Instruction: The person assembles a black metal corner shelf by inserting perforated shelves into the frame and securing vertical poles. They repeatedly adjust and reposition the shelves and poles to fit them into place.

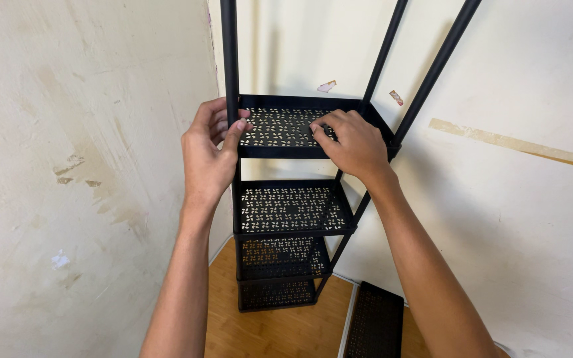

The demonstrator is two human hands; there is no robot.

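Observation:
A tall black metal rack stands in a wall corner, with several perforated shelves one above another. My left hand (pixel 208 151) grips the front left pole (pixel 229 46) and the left edge of the top shelf (pixel 280 126). My right hand (pixel 356 144) rests on the right part of that shelf, fingers curled on its perforated surface near the front rim. Lower shelves (pixel 290 209) sit below between my forearms. Two more poles (pixel 432 73) rise at the right.
Cream walls close in on the left and behind, stained and with tape scraps (pixel 327 86). A loose black perforated shelf panel (pixel 374 325) lies on the wooden floor (pixel 280 331) at the right of the rack's base.

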